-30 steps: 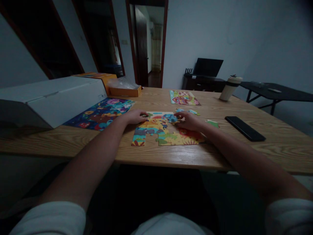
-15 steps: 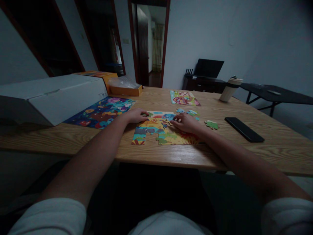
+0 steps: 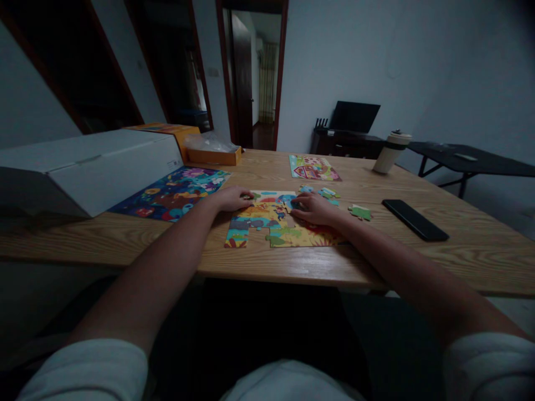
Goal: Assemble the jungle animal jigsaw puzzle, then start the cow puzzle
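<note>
A partly assembled jigsaw puzzle (image 3: 259,214) with colourful animal pictures lies on the wooden table in front of me. A gap shows in its near edge, and another opening is visible around its middle. My left hand (image 3: 232,198) rests at the upper left edge of the puzzle, its curled fingers and thumb around that edge. My right hand (image 3: 316,209) reaches over the right part, thumb and fingertips at a bluish puzzle piece (image 3: 287,201); the hand partly hides it. Behind the right hand lie loose puzzle pieces (image 3: 330,192), and a green piece (image 3: 360,212) lies further right.
A black phone (image 3: 414,220) lies on the right, with a tumbler (image 3: 392,151) behind it. At the back is a farm-picture sheet (image 3: 314,168). On the left are a dark blue picture sheet (image 3: 167,192), a white box (image 3: 104,170) and an orange tray (image 3: 213,157) holding clear plastic.
My right hand's fingers have shifted slightly and sit flatter at the bluish piece. My left hand stays at the puzzle's edge. The whole view has moved a little.
</note>
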Demonstrator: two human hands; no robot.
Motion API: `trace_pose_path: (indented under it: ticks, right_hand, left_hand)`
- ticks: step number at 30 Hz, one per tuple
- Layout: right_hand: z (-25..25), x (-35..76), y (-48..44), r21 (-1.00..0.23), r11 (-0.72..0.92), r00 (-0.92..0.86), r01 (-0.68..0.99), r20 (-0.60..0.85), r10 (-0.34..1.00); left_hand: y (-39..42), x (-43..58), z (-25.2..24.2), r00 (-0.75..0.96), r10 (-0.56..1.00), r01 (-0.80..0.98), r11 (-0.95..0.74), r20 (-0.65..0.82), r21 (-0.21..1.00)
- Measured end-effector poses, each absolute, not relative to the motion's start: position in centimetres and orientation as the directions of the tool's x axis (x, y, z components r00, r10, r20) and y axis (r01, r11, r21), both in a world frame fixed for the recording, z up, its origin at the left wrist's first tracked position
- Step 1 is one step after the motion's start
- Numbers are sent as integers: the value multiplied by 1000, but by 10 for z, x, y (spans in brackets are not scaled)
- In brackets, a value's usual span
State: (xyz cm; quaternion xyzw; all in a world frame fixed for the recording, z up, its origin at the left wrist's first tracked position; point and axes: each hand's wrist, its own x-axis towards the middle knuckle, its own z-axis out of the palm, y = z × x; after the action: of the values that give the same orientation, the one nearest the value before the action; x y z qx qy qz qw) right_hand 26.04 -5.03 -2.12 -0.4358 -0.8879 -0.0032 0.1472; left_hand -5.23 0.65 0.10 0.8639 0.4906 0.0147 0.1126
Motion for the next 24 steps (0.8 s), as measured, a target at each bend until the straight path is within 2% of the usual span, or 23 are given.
trace_pose_path:
  ticks: [4,11,24]
  right_hand:
    - [-22,260,-51,-135,595,-544,792,285,789]
    - [-29,258,-46,-77,575,-537,814,275,797]
    - [-33,254,-43,-98,524,-485,846,268,833]
  left_hand:
    - [1,-50,6,504,858,855,-480,-98,195]
    - [-1,-49,6,504,858,850,-473,-99,232]
    - [0,-50,6,504,857,850,-470,-106,240]
